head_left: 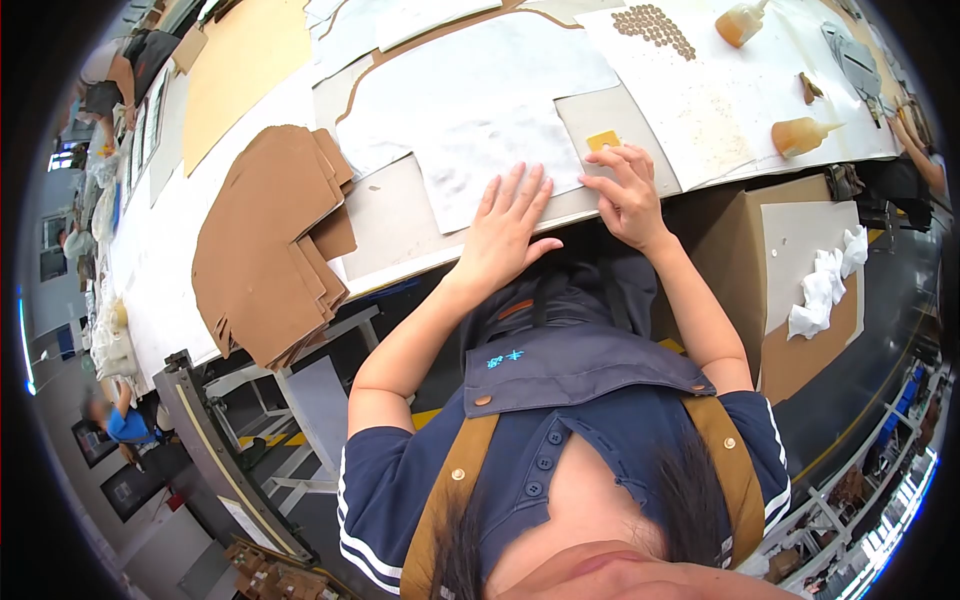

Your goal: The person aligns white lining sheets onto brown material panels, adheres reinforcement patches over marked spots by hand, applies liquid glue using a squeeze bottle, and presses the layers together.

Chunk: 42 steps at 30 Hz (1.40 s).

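White sheet [480,148] laid, bumps remaining

It lies at centre frame, my left hand [508,225] spread flat on it; my right hand [630,198], apart, curls beside a yellow square [602,139], grip unclear. The brown stack [262,235], left of frame, lies uncovered.

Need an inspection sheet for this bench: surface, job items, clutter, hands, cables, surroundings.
Surface: table covered in white, with brown specks scattered on its right part.
Job's things: white sheet under the left hand; yellow piece at the right hand's fingers; stacked brown pieces to the left, edges uneven.
Clutter: cluster of small round discs; amber bottle and a second bottle, far right.
Hands: left hand flat on the sheet, fingers spread; right hand bent, grip on the yellow piece unclear.
Cables: nothing seen on the table.
Surroundings: cardboard box at right; person in blue at far left.
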Tool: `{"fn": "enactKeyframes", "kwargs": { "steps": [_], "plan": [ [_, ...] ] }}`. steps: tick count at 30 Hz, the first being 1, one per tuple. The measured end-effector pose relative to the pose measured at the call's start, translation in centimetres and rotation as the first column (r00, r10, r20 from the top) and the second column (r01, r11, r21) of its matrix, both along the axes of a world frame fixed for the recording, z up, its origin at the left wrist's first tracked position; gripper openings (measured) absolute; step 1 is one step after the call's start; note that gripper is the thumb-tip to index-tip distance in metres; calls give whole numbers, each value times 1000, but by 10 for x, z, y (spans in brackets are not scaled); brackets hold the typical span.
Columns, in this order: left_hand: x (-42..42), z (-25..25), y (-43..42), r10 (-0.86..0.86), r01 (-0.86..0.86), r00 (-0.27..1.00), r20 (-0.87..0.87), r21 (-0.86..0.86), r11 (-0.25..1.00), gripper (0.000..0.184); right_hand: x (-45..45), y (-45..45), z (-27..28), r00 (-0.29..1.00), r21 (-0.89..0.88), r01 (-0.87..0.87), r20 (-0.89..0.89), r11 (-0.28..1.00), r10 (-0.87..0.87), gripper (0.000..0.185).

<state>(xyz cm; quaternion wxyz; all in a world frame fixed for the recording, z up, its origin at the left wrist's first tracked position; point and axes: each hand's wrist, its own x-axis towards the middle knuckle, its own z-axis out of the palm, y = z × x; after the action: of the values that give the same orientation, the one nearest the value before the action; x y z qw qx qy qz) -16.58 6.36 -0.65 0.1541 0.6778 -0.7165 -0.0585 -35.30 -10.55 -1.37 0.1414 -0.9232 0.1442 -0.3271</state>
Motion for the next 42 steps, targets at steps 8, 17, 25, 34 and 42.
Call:
{"fn": "enactKeyframes", "kwargs": {
  "steps": [8, 17, 25, 34, 42],
  "plan": [
    [21, 19, -43, 40, -62, 971, -236, -87, 994, 36, 1, -1, -1, 998, 41, 5, 65, 999, -8, 22],
    [16, -20, -86, 184, -185, 983, -23, -106, 977, 74, 5, 0, -2, 971, 208, 119, 181, 971, -157, 22],
    [15, -21, -86, 167, -164, 984, 58, -42, 985, 85, 13, -3, 1, 956, 284, 148, 205, 947, -211, 19],
    [13, -17, -86, 169, -169, 984, 48, -6, 986, 85, 48, -30, 1, 951, 255, 224, 153, 941, -268, 18],
    [10, -9, -87, 158, -162, 984, 83, 53, 985, 84, 46, -27, -6, 957, 228, 231, 123, 946, -263, 17]
  ]
}}
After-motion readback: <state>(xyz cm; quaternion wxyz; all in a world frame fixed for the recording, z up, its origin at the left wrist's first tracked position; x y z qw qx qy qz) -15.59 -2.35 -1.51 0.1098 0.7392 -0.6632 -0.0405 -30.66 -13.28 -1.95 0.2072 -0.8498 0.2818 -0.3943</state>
